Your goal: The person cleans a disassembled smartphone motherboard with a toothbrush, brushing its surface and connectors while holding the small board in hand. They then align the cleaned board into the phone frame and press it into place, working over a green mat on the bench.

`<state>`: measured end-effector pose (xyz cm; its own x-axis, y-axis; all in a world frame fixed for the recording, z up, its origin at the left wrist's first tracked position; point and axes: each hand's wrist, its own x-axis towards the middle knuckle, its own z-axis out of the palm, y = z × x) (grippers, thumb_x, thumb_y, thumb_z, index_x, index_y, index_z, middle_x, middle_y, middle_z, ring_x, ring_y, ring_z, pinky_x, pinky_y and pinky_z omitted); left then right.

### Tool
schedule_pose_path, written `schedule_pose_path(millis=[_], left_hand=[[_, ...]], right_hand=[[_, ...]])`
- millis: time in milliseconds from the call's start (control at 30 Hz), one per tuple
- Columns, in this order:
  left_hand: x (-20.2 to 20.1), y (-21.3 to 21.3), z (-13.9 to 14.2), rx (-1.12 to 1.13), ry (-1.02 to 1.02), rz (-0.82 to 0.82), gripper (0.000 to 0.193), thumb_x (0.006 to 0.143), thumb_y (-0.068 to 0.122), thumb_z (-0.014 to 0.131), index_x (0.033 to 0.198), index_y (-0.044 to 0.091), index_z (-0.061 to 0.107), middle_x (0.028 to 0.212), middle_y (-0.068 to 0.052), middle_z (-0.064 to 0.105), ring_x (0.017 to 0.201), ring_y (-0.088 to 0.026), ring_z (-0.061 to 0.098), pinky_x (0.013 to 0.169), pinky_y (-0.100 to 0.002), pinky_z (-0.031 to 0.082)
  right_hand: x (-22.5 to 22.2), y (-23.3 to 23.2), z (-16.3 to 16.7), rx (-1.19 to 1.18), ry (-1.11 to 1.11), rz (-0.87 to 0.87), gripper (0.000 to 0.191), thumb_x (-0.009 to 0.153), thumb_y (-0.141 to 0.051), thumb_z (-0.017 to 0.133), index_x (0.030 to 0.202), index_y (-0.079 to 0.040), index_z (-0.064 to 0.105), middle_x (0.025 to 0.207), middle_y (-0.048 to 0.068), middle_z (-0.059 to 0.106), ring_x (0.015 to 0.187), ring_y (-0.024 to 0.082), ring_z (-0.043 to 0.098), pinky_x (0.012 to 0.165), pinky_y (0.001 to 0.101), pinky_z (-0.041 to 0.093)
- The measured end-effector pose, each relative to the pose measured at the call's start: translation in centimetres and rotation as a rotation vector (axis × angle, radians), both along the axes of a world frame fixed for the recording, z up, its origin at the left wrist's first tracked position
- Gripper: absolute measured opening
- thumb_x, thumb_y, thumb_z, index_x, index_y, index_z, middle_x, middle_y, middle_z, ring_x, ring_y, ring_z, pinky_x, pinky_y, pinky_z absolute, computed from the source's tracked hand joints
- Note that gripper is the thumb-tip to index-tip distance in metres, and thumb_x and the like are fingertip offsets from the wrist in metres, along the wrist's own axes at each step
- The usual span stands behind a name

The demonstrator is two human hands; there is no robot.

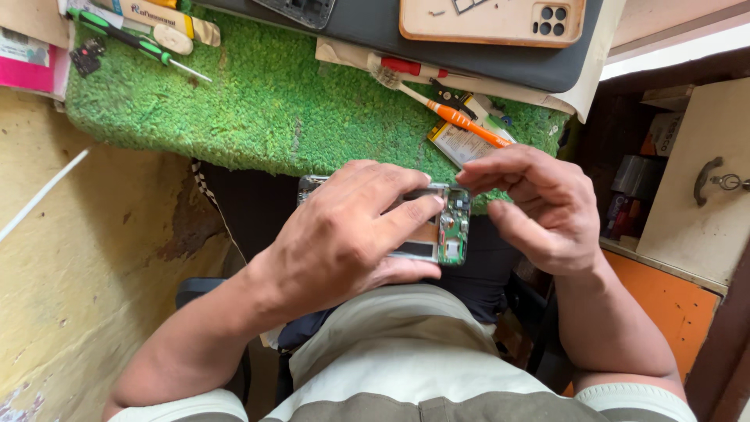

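The left hand (344, 234) holds an opened phone (437, 227) above the person's lap, just in front of the edge of a green fuzzy mat (273, 101). The hand wraps over most of the phone, so only the right end shows well. There you can see a small green board with tiny parts on it. The thumb lies along the top edge of the phone. A bit of the phone's clear frame peeks out near the knuckles on the other side.

The right hand (539, 207) is next to the phone's right end. Its fingers are curled close together, and the fingertips (473, 178) sit right at the top corner of the phone. I cannot tell if they pinch something small, because anything there is too tiny to see.

On the mat lies a toothbrush with an orange handle (445, 109). Its handle crosses a flat pack (461, 141) that is partly hidden by it. A green screwdriver (133, 39) lies at the far left corner. A tan phone back cover (492, 19) rests on a dark flat thing (391, 31) at the top, and both are cut off by the picture's edge. Another dark part up there is also cut off and hard to make out.
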<state>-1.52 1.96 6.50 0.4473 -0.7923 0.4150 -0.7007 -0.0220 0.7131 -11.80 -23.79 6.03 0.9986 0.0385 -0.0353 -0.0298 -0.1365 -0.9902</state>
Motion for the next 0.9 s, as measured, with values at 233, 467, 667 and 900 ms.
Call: schedule_pose_path(millis=[233, 467, 667, 900], left_hand=[[0.5, -0.2, -0.1, -0.059, 0.218, -0.129, 0.060, 0.074, 0.041, 0.091, 0.113, 0.003, 0.066, 0.118, -0.014, 0.070, 0.110, -0.032, 0.068, 0.096, -0.040, 0.055], [0.6, 0.2, 0.3, -0.037, 0.348, -0.197, 0.057, 0.074, 0.044, 0.092, 0.107, 0.006, 0.065, 0.113, -0.007, 0.071, 0.104, -0.027, 0.071, 0.091, -0.037, 0.057], [0.6, 0.4, 0.5, -0.062, 0.395, -0.222, 0.056, 0.076, 0.044, 0.092, 0.107, 0.007, 0.065, 0.112, -0.005, 0.071, 0.100, -0.026, 0.072, 0.088, -0.034, 0.059], [1.1, 0.4, 0.6, -0.040, 0.479, -0.270, 0.057, 0.073, 0.045, 0.094, 0.104, 0.007, 0.066, 0.100, -0.004, 0.071, 0.086, -0.021, 0.072, 0.076, -0.030, 0.058]], right_hand=[[0.5, -0.2, 0.5, -0.345, -0.205, 0.136, 0.027, 0.077, 0.001, 0.081, 0.103, -0.001, 0.073, 0.099, 0.012, 0.075, 0.092, 0.019, 0.076, 0.085, 0.0267, 0.059], [0.8, -0.5, 0.9, -0.329, -0.320, 0.223, 0.024, 0.077, -0.006, 0.083, 0.099, -0.002, 0.073, 0.095, 0.013, 0.075, 0.085, 0.022, 0.077, 0.076, 0.0285, 0.062], [0.8, -0.4, 1.0, -0.289, -0.369, 0.249, 0.021, 0.081, -0.007, 0.083, 0.098, 0.000, 0.073, 0.092, 0.013, 0.074, 0.085, 0.024, 0.078, 0.073, 0.0290, 0.063], [1.4, 0.0, 1.2, -0.320, -0.548, 0.291, 0.016, 0.086, -0.007, 0.079, 0.095, 0.004, 0.071, 0.089, 0.015, 0.072, 0.080, 0.027, 0.076, 0.072, 0.0345, 0.063]])
